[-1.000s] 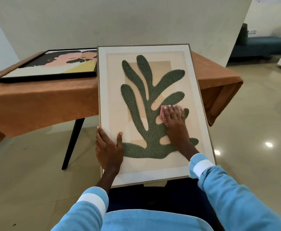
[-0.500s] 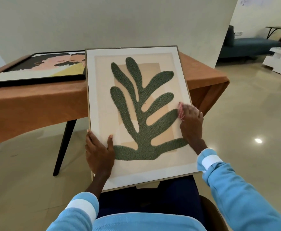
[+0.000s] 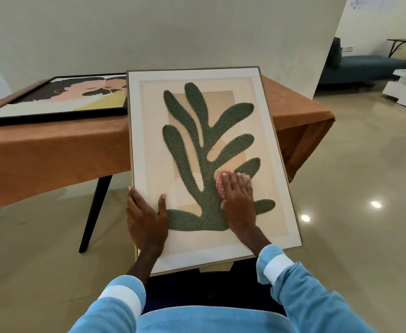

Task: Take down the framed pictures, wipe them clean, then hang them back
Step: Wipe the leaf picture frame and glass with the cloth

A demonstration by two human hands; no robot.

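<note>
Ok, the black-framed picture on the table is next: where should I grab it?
Take the black-framed picture by its near long edge, coming from the front. It lies flat on the table, so that edge probably needs tipping up first; its right end is hidden behind the leaf picture.

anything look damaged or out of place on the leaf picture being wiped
Mostly fine: the leaf picture shows no visible crack. One oddity: a tan flap pokes out below its bottom edge, maybe loose backing or a stand.
</note>
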